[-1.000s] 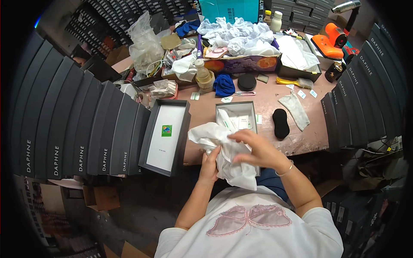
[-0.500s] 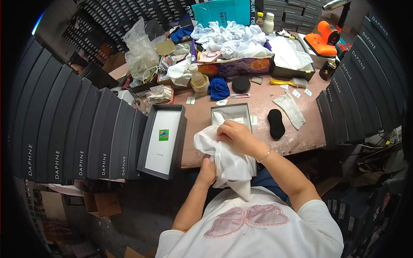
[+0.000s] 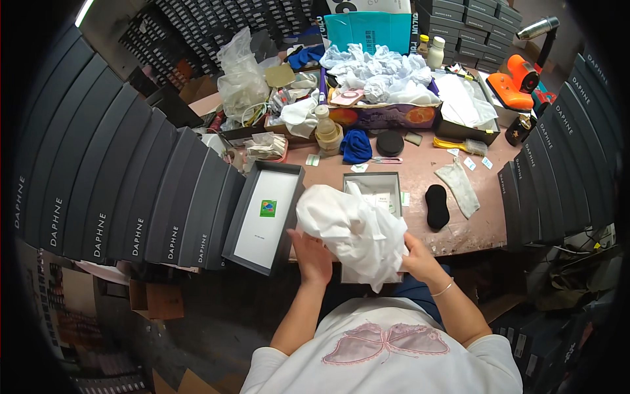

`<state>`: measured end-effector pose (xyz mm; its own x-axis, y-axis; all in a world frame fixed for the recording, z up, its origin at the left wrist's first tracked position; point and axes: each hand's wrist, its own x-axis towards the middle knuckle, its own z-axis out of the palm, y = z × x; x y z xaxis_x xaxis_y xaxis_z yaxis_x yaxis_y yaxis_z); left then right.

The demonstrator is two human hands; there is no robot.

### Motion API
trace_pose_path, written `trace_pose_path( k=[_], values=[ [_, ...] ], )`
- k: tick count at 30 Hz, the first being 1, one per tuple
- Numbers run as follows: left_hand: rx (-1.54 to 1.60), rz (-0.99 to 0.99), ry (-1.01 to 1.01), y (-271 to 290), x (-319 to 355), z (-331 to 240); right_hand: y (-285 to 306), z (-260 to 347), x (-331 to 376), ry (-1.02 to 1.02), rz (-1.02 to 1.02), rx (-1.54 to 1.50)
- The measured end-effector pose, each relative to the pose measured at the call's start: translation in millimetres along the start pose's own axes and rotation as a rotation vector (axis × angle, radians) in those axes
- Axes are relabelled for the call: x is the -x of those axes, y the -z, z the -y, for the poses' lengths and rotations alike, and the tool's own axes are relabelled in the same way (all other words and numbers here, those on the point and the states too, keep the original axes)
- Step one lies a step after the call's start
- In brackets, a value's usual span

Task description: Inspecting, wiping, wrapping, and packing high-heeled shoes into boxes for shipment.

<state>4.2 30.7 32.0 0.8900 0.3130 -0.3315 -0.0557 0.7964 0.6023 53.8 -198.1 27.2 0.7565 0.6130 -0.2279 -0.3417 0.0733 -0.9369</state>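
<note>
Both my hands hold a large crumpled sheet of white tissue paper (image 3: 351, 230) over the near end of an open grey shoe box (image 3: 371, 187). My left hand (image 3: 312, 256) grips the sheet's lower left side. My right hand (image 3: 419, 259) grips its lower right edge, a thin bracelet on the wrist. The paper hides most of the box's inside; only some white paper shows at its far end. The box lid (image 3: 266, 217) lies upturned to the left, white inside with a small green and blue sticker.
A row of dark grey boxes (image 3: 118, 197) stands upright on the left, more of them (image 3: 558, 177) on the right. On the brown table (image 3: 459, 230) lie a black insole (image 3: 436, 207), a whitish cloth pouch, blue cloth, tape roll, and a crate of crumpled paper (image 3: 380, 79).
My right hand has come down from the top of the tissue paper to its lower right edge. The sheet is now spread wider and lifted higher over the box.
</note>
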Motion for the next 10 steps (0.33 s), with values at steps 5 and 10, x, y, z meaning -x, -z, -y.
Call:
trace_pose_path(
  k=[5,10],
  values=[
    [0.057,0.331,0.080,33.9,-61.9,-2.3,14.3,5.6,4.0,0.093,0.006,0.077],
    [-0.044,0.018,-0.311,-6.6,-109.2,-69.8,46.7,26.0,4.2,0.240,-0.171,0.458]
  ],
)
